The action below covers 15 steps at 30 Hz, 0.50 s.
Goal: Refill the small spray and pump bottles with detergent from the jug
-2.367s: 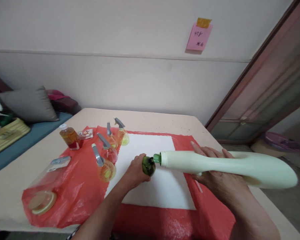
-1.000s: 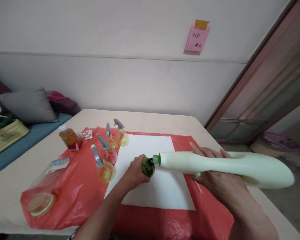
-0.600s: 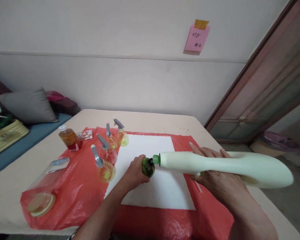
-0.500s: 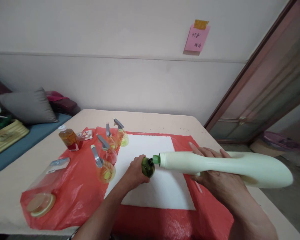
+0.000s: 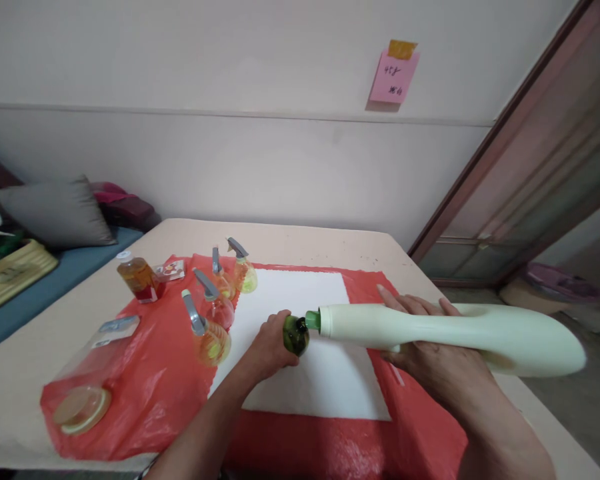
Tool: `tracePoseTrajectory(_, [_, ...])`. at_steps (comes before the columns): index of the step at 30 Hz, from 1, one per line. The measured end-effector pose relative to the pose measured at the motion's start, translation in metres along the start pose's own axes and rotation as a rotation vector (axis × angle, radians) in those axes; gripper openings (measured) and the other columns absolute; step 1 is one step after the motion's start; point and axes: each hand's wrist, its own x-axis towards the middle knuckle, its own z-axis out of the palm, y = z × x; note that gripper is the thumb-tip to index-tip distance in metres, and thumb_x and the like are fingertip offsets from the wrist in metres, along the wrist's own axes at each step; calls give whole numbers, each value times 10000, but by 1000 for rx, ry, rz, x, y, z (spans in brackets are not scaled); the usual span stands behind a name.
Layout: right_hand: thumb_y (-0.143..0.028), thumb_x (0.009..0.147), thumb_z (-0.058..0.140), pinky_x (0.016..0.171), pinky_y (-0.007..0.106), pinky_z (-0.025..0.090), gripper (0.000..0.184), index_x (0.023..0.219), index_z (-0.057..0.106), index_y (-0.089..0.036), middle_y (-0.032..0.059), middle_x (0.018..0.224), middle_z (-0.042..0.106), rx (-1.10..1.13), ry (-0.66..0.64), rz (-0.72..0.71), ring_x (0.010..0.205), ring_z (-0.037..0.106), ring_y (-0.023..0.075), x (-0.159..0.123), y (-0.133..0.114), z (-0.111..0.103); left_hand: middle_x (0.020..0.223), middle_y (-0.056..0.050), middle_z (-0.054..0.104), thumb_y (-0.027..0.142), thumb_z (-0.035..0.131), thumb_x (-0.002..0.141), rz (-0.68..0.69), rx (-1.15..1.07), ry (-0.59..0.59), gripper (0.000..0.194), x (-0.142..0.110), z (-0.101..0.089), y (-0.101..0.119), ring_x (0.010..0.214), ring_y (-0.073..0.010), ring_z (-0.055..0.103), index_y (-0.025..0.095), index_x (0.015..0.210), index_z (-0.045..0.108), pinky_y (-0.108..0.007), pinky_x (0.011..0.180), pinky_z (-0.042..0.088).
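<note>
My left hand (image 5: 273, 347) is closed around a small dark green bottle (image 5: 296, 335) above a white sheet. Lying almost level across my right hand (image 5: 437, 350) is a long pale green bottle (image 5: 510, 337), with my fingers wrapped round its narrow waist. Its bright green neck (image 5: 313, 320) points left and meets the dark mouth of the small bottle. Any liquid between the two is too small to make out. Beneath both hands, the white sheet (image 5: 320, 383) lies on red plastic film (image 5: 150, 400).
Left of the sheet stand several spray bottles (image 5: 211, 340) with grey triggers. Farther left are an amber bottle (image 5: 139, 277), a clear plastic bag (image 5: 93, 353) and a round lid-like disc (image 5: 83, 408). A pink note (image 5: 393, 77) is taped to the wall behind the table (image 5: 305, 240).
</note>
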Motion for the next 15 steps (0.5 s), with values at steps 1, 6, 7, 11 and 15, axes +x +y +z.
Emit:
tracePoseTrajectory(1, [-257,825,629,1103,587,318,713,1485,369,-191,128,1184,640,-5,0,-2,1118,596,318,0,0,0,1145,-70,555,190,722,541,1,0,3,691,0,0,0,1044,-280,538,241,1193,501,-320,791,448])
tracePoseTrajectory(6, [-245,817,622,1100,591,319,697,1471,389,-179,132,1181,643,-21,7,-12,1117,598,323,0,0,0,1120,-66,569,176,738,515,2,-28,36,725,0,1,0,1037,-288,545,250,1201,513,-320,782,443])
tracePoseTrajectory(7, [-244,817,620,1100,591,318,694,1469,391,-178,133,1184,643,-21,9,-13,1117,597,322,0,0,1,1114,-63,572,173,739,511,6,-34,42,720,0,1,-1,1035,-287,546,252,1192,520,-318,782,441])
tracePoseTrajectory(11, [-245,814,616,1097,582,323,696,1468,388,-181,133,1184,645,-12,17,-14,1121,595,319,0,0,0,1107,-68,574,178,728,515,9,-46,40,669,0,2,-2,1019,-285,549,245,1153,535,-311,753,439])
tracePoseTrajectory(15, [-227,808,613,1098,582,320,718,1481,366,-187,132,1191,642,-8,17,-15,1120,596,316,0,0,1,1112,-73,582,172,734,504,13,-52,54,664,-1,1,-3,1021,-286,550,245,1137,546,-313,761,437])
